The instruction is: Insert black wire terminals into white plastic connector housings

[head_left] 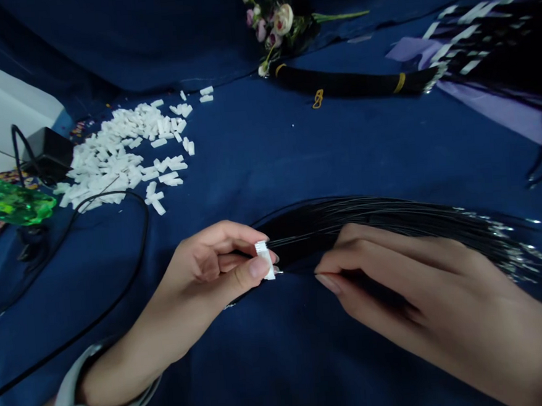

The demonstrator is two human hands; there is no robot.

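Note:
My left hand (229, 261) pinches a small white plastic connector housing (264, 260) between thumb and fingers, tilted nearly upright. Close by its right side a tiny shiny metal tip (279, 272) shows; whether it touches the housing I cannot tell. My right hand (397, 287) is closed in a pinch just to the right, apparently on a thin black wire that is hard to make out against the dark cloth. Behind both hands lies a loose bundle of black wires (369, 211), their silvery crimped ends (515, 248) fanned out at the right.
A pile of white connector housings (110, 155) lies at the left, near a black cable (146, 236) and a green object (11, 199). At the back are a banded black wire bundle (341, 82), a rubber band (318, 99) and artificial flowers (281, 20). More wires with white connectors (477, 31) sit far right.

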